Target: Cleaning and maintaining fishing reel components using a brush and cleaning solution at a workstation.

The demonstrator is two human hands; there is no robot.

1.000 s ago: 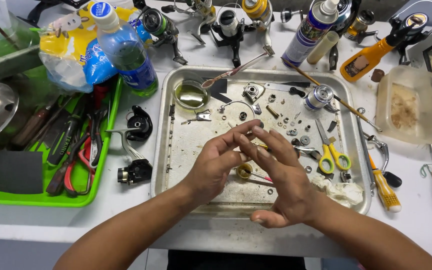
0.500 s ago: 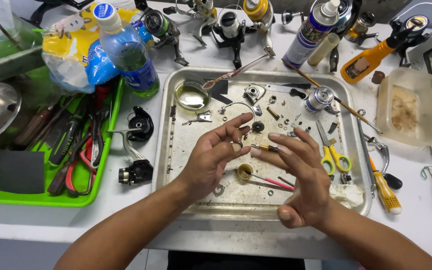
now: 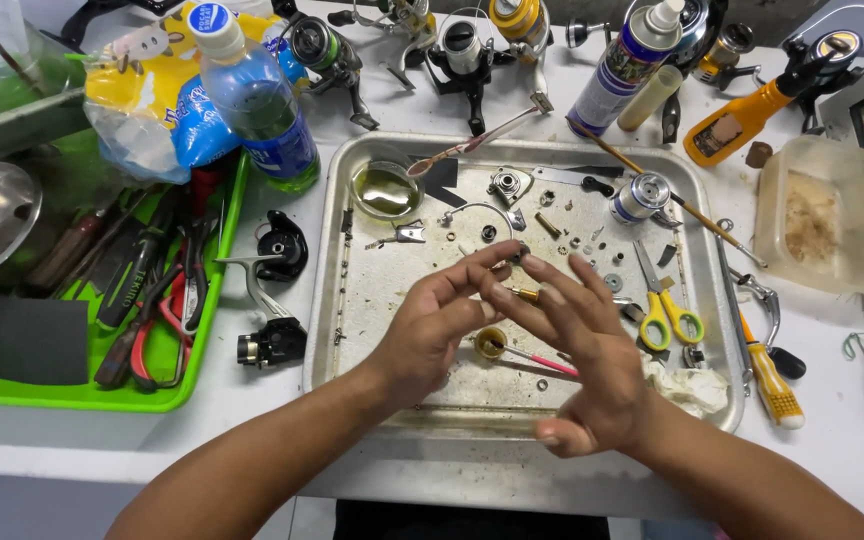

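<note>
- left hand (image 3: 439,325) over metal tray (image 3: 357,330), fingertips pinched toward right hand's; what they pinch, cannot tell
- right hand (image 3: 580,345) fingers spread, loose, nothing grasped
- small brass part (image 3: 525,294) just past meeting fingertips, touching or not unclear
- yellow grease cup (image 3: 489,342) between the hands, just below
- yellow scissors (image 3: 664,305) right of right hand
- oil dish (image 3: 384,190) beyond left hand

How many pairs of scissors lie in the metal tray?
1: the yellow-handled scissors lie at the right side of the metal tray, beside the right hand. Others may be hidden beneath the hands.
</note>
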